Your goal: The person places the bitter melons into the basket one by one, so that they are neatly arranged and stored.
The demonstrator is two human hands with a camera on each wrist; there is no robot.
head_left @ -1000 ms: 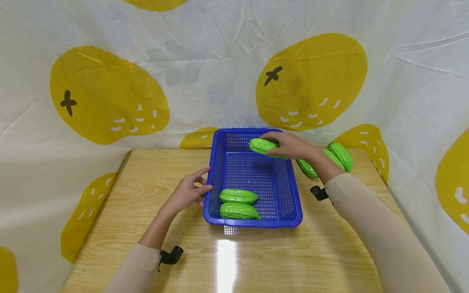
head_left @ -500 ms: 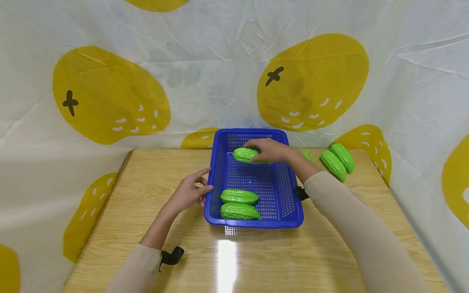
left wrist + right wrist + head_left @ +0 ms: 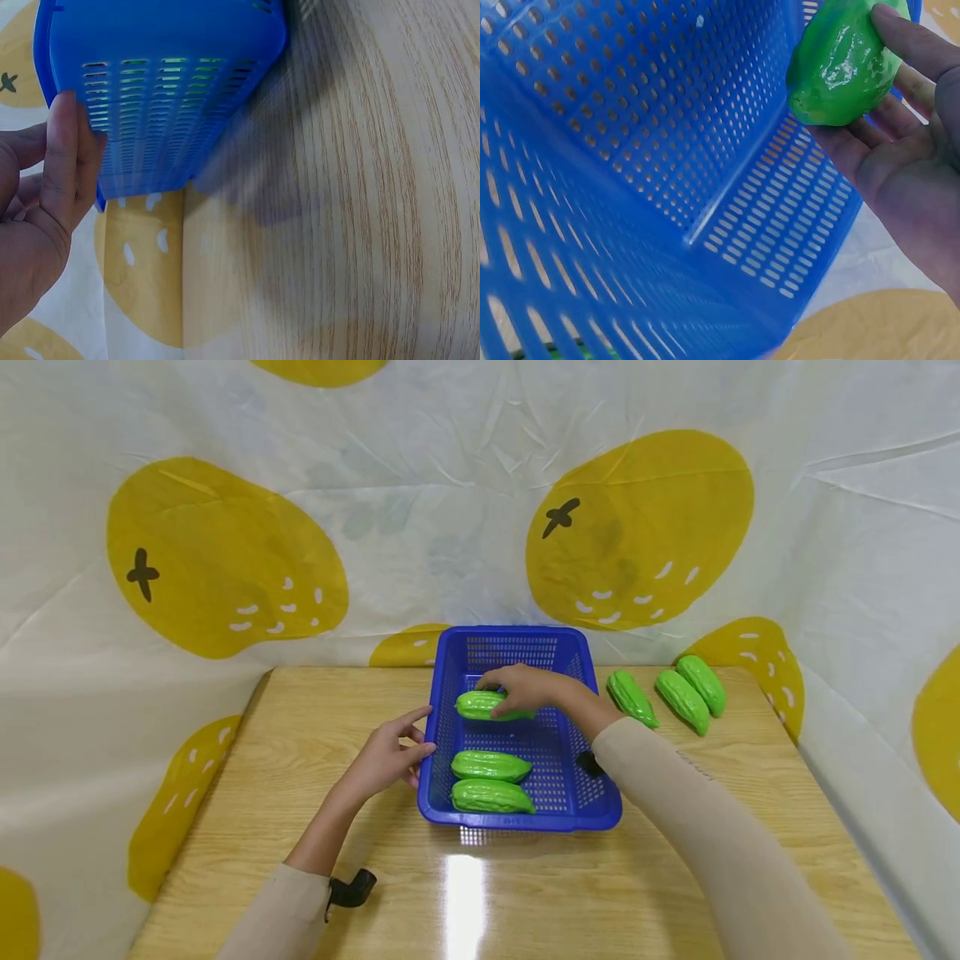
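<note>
Inside the blue plastic basket [image 3: 517, 823], my right hand [image 3: 528, 687] grips a glossy green ribbed bitter melon [image 3: 474, 704] crosswise, above the perforated floor. Thumb and fingers pinch that bitter melon [image 3: 844, 67] from opposite sides in the right wrist view. Two more, a nearer bitter melon [image 3: 492, 796] and a bitter melon [image 3: 491, 766] just behind it, lie side by side at the basket's near end. My left hand [image 3: 384, 758] touches the left side of the basket at its rim; in the left wrist view its extended fingers [image 3: 63, 150] lie against the outer wall.
To the basket's right on the wooden table [image 3: 300, 727] lie three bitter melons: one bitter melon [image 3: 632, 697] near the rim, then a bitter melon [image 3: 682, 701] and a bitter melon [image 3: 702, 685] together. A white cloth [image 3: 435, 527] with yellow fruit prints hangs behind the table.
My right hand has carried the bitter melon from over the basket's far right corner leftward, nearer and lower into the basket. My left hand has stayed at the rim.
</note>
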